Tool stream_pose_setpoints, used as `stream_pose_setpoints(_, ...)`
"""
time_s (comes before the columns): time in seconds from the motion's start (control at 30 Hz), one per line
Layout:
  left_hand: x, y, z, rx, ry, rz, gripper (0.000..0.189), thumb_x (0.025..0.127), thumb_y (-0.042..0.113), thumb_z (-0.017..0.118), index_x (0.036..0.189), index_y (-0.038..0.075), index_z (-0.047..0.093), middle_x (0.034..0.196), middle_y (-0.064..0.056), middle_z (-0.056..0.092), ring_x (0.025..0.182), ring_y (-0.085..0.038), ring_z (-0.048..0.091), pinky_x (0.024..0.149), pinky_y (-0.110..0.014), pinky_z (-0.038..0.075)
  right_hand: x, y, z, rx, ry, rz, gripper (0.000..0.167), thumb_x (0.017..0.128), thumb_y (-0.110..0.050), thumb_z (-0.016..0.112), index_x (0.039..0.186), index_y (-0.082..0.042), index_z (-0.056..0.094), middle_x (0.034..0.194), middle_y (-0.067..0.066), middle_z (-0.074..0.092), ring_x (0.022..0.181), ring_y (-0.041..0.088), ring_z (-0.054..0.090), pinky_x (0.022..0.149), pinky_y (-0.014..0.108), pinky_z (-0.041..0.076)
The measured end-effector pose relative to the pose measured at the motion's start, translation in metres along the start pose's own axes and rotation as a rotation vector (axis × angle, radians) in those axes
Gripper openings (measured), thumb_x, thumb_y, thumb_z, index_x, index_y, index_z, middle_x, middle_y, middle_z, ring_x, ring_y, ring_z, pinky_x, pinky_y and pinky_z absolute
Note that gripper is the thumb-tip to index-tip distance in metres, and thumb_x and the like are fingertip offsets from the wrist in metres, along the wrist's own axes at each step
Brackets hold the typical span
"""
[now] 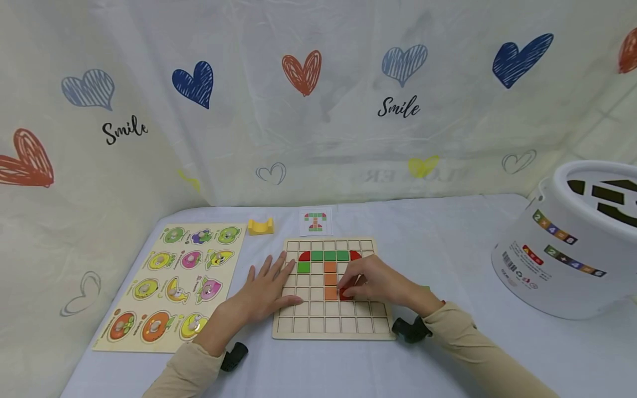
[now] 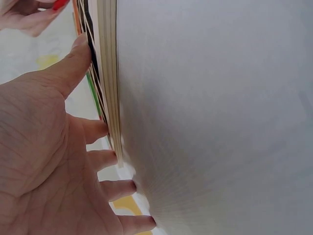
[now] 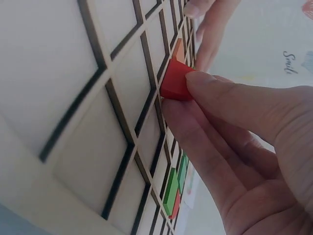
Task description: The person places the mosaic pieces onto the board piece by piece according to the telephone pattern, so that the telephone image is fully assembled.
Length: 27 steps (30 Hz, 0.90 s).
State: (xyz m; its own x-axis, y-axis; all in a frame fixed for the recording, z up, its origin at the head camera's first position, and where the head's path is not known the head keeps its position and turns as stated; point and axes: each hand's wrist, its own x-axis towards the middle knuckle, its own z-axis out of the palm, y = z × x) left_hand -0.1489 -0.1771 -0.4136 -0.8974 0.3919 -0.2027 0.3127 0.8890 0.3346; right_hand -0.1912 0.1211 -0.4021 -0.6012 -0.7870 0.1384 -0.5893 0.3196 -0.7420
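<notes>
A wooden grid board [image 1: 334,327] lies on the table, with red, green and orange tiles set in its upper cells. Three orange tiles [image 1: 330,279] run down a middle column below a row of green tiles [image 1: 330,256]. Between thumb and fingers, my right hand [image 1: 370,281] pinches a red tile [image 3: 175,82] at a cell just right of the lowest orange tile. In the right wrist view the red tile sits tilted against the grid. My left hand [image 1: 264,293] rests with fingers spread on the board's left edge, its thumb on the grid.
A pattern card [image 1: 322,229] with a T shape stands behind the board, beside a yellow holder [image 1: 261,226]. To the left lies a fruit puzzle board [image 1: 169,320]. A white bucket [image 1: 552,276] with a slotted lid stands at the right.
</notes>
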Motion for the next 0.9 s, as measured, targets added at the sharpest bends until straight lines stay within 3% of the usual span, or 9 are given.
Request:
stream_pose_setpoints(0.3,0.001,0.0,0.0,0.005,-0.003,-0.01,0.091,0.102,0.061,0.057,0.166,0.006,0.025,0.174,-0.02,0.011,0.158,-0.05,0.01,0.118,-0.076,0.011,0.002,-0.009,0.0,-0.117,-0.011,-0.022,0.016,0.086,0.006,0.082,0.101,0.002,0.081,0.094,0.004,0.076,0.086,0.012,0.071,0.076,0.021,0.059)
stream_pose_setpoints(0.7,0.0,0.0,0.0,0.003,-0.012,-0.012,0.09,0.102,0.06,0.057,0.166,0.006,0.024,0.174,-0.019,0.01,0.158,-0.049,0.01,0.119,-0.076,0.009,0.008,-0.018,0.003,-0.309,-0.056,0.022,0.017,0.086,0.007,0.081,0.102,0.003,0.082,0.09,0.004,0.074,0.082,0.009,0.067,0.072,0.018,0.056)
stream_pose_setpoints(0.9,0.0,0.001,-0.001,-0.002,-0.009,-0.013,0.09,0.102,0.06,0.057,0.167,0.006,0.024,0.174,-0.019,0.01,0.158,-0.049,0.01,0.119,-0.076,0.009,0.007,-0.017,0.005,-0.343,-0.039,0.007,0.013,0.086,0.007,0.081,0.098,0.002,0.082,0.092,0.005,0.073,0.085,0.013,0.069,0.073,0.019,0.056)
